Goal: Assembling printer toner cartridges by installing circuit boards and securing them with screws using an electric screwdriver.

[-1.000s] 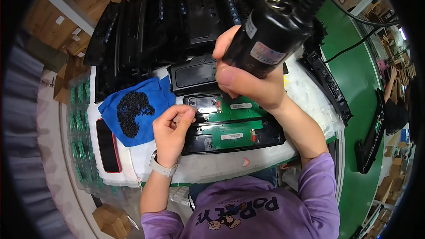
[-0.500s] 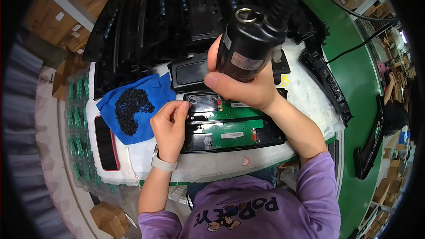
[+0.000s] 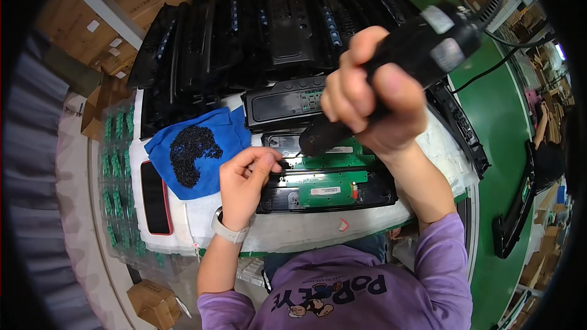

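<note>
1. Nearest us, our left hand pinches its fingers narrow on the black panel with green boards, lying on white padding.
2. Our right hand grips the black driver, tip on the panel.
3. A blue cloth holds screws.
4. Beyond, stacked black panels, cartons, a green floor.

Screws on cloth (left of board)
</note>
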